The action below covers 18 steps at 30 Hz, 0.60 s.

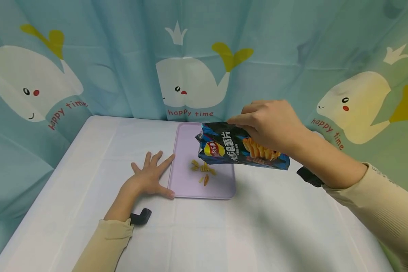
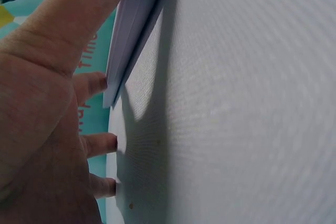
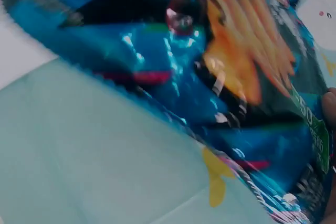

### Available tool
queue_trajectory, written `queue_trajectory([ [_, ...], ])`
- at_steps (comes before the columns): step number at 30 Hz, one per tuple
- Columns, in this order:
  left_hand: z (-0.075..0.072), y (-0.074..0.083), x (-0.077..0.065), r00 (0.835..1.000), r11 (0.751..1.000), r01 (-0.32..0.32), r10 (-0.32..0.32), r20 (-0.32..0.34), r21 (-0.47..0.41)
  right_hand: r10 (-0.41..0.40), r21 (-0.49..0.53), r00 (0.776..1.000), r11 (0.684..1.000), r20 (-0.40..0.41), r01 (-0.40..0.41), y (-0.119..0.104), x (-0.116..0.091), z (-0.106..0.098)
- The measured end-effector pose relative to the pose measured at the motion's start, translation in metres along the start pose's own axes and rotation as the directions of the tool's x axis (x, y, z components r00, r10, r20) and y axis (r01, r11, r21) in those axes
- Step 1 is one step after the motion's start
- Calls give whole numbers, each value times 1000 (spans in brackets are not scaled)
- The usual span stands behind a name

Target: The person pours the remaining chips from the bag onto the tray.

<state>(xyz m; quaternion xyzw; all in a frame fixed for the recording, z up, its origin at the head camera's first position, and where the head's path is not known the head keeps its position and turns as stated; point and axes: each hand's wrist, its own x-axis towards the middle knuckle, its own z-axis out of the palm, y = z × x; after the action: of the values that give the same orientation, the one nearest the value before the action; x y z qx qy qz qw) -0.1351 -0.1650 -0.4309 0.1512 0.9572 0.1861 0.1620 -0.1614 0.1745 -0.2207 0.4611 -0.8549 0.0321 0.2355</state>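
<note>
My right hand grips a dark blue bag of potato chips by its upper edge. The bag hangs tilted on its side over the right part of a lilac tray, its left end above the tray. A few yellow-brown chip pieces lie on the tray's middle. With fingers spread, my left hand rests at the tray's left edge, thumb and forefinger tips right at the rim. In the right wrist view the shiny chip bag fills most of the picture, blurred.
A white cloth covers the table under the tray. Behind its far edge hangs a light blue curtain printed with white whales. Black straps with mounts sit at both wrists.
</note>
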Motion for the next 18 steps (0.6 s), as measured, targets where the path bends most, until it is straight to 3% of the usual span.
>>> queue_trajectory([
  [18,-1,1,-2,1000,1000,-3,3,4,-14,10,9,1000,1000,7,-10,0,-3,-2],
])
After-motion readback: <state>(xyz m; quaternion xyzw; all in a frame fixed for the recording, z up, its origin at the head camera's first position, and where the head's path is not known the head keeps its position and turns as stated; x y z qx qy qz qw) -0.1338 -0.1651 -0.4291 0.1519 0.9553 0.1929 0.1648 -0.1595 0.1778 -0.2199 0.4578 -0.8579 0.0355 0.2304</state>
